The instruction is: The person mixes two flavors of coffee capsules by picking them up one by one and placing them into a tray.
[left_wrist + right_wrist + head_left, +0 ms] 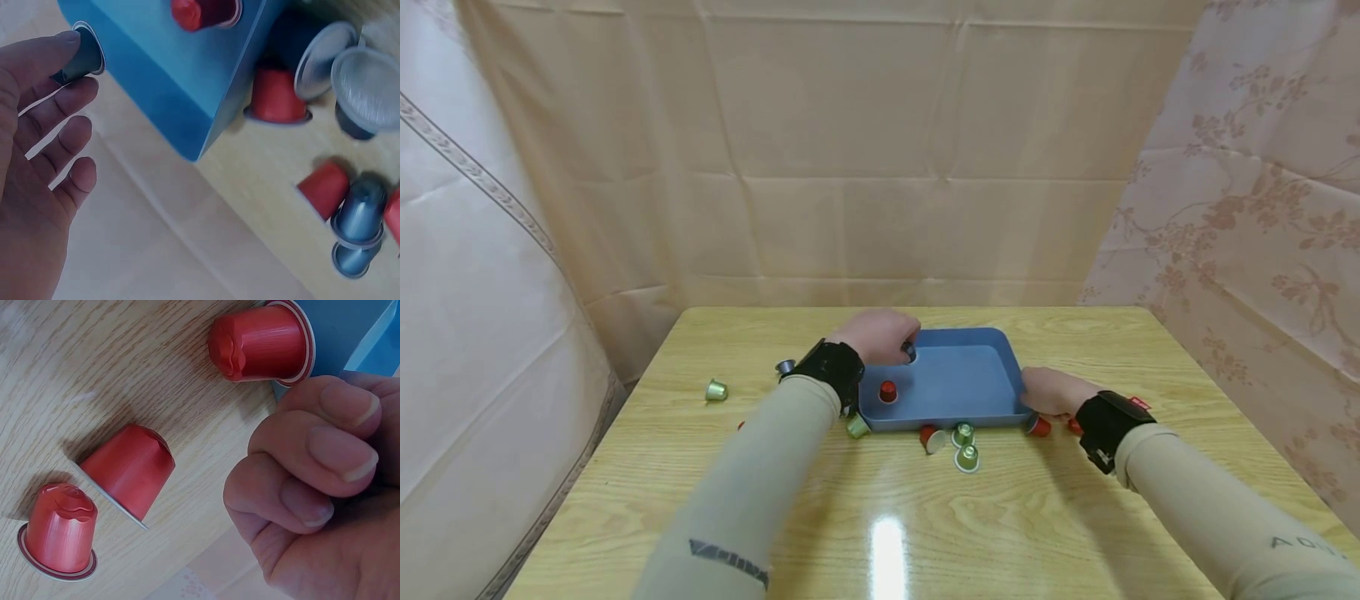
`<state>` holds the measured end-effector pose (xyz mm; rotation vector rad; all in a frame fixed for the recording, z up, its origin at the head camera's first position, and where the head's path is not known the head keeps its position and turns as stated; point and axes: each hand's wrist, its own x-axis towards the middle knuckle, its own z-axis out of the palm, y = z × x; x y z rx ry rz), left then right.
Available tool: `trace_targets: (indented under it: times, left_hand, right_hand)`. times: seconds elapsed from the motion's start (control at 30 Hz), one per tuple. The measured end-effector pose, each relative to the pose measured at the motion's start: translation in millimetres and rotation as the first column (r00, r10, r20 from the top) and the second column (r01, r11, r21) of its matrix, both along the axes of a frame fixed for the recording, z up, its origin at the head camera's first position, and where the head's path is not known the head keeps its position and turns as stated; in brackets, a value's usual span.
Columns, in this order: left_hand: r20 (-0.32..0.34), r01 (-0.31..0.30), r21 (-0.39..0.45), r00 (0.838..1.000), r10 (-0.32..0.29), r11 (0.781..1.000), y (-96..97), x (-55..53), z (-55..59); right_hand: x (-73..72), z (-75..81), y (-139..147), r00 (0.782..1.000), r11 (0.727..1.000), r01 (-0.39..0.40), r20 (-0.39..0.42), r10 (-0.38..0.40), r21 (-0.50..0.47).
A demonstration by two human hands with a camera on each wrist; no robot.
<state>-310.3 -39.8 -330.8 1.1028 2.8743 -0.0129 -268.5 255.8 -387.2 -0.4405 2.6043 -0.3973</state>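
Note:
My left hand [880, 335] is over the left part of a blue tray [962, 375], pinching a dark coffee capsule [86, 55] between thumb and fingers. Inside the tray stands a red capsule [888, 392]. At the tray's right wall, my right hand [1051, 390] grips the rim, its fingers [340, 453] curled; its thumb is hidden in the right wrist view. Close below that hand, a red capsule [262, 344] lies against the tray's outer side. Two more red capsules, one tipped over [130, 472] and one upright [62, 531], are on the table farther right.
In front of the tray are a tipped red capsule [932, 438] and green capsules [967, 458]. Another green capsule [717, 390] lies far left on the wooden table [647, 492]. Left of the tray, several red and blue capsules [361, 209] sit close together, partly behind my left arm.

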Motion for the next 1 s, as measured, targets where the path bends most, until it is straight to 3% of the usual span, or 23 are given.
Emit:
trace_targets:
  times: [0.4, 0.77, 1.0]
  left_hand:
    - [0.011, 0.013, -0.027, 1.000, -0.013, 1.000, 9.4, -1.8, -28.4]
    - [-0.018, 0.033, -0.078, 0.999, -0.035, 0.996, 13.5, 6.3, -36.9]
    - [-0.010, 0.047, -0.104, 0.999, -0.049, 0.993, 16.6, 1.3, -47.0]
  right_hand:
    - [-2.6, -2.3, 1.4, 1.000, 1.000, 0.005, -0.030, -0.005, 0.007]
    - [-1.3, -1.6, -0.2, 0.999, 0.999, 0.010, -0.032, -0.009, 0.034]
    - [-2.3, -3.1, 0.7, 1.000, 0.999, 0.014, -0.021, -0.013, 0.029]
